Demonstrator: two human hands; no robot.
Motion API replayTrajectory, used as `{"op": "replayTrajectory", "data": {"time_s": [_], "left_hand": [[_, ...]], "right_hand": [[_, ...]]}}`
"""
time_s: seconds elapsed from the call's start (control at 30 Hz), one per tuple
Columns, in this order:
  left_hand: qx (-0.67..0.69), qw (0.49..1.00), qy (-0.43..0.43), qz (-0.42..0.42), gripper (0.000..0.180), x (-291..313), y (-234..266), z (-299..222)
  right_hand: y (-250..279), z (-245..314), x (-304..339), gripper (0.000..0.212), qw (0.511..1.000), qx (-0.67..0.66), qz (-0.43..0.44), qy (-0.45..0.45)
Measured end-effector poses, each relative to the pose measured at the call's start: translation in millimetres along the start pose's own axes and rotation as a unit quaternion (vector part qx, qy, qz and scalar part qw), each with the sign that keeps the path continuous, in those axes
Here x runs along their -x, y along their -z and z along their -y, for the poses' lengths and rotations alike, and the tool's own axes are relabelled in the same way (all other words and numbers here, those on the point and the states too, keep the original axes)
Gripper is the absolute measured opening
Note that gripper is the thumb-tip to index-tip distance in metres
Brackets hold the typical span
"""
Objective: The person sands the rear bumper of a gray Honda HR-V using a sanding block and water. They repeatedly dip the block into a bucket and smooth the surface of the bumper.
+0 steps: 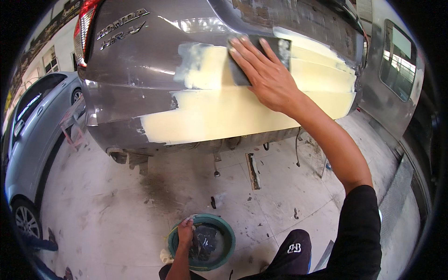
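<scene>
My right hand [267,77] lies with fingers spread on a dark grey sheet of sandpaper [284,56], holding it against the rear of a grey car [135,65]. Pale yellow filler [210,109] covers much of that panel, with smeared grey-white edges; the hand hides part of it. Low down, my left hand [185,231] is closed at the rim of a green basin [228,240]. What its fingers hold is too small to make out. Dark liquid [214,247] and a dark, wrinkled thing [198,242] show inside the basin, which stands on the floor by my knees.
A silver-blue car [39,116] is parked at the left, beside a small reddish stand [72,123]. A grey vehicle door [396,79] stands at the right. A narrow strip [253,171] and dark scraps lie on the pale floor [140,210]. Someone's foot [52,239] shows at lower left.
</scene>
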State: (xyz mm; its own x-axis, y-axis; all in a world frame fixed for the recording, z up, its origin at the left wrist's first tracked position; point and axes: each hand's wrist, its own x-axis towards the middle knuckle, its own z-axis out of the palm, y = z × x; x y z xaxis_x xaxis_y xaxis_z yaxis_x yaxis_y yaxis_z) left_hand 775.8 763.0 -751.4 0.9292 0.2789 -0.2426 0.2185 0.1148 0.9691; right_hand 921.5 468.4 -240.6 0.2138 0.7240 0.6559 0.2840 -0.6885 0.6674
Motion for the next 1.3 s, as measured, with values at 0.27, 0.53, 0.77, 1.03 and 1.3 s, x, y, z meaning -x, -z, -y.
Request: {"op": "replayTrajectory", "data": {"time_s": [0.27,0.53,0.77,1.03,1.3], "left_hand": [[-0.049,0.998,0.034,-0.007,0.023,32.4,2.3,-58.3],[-0.007,1.0,-0.006,-0.01,0.025,16.1,7.2,-45.7],[0.051,0.998,-0.024,0.028,0.024,19.8,19.7,-48.4],[0.039,0.995,-0.088,0.008,0.024,11.6,41.1,-32.7],[0.082,0.997,0.011,0.003,0.028,10.5,48.4,-37.9]], "right_hand": [[-0.8,-2.5,7.3,0.058,1.0,-0.014,-0.013,-0.016],[1.0,5.1,-31.9,0.061,0.999,-0.034,-0.026,-0.018],[3.3,13.4,-16.4,0.066,0.998,-0.041,0.002,-0.052],[12.6,9.5,9.6,0.063,0.997,0.005,0.067,-0.027],[8.0,27.5,-33.4,0.06,0.999,-0.038,0.028,0.016]]}}
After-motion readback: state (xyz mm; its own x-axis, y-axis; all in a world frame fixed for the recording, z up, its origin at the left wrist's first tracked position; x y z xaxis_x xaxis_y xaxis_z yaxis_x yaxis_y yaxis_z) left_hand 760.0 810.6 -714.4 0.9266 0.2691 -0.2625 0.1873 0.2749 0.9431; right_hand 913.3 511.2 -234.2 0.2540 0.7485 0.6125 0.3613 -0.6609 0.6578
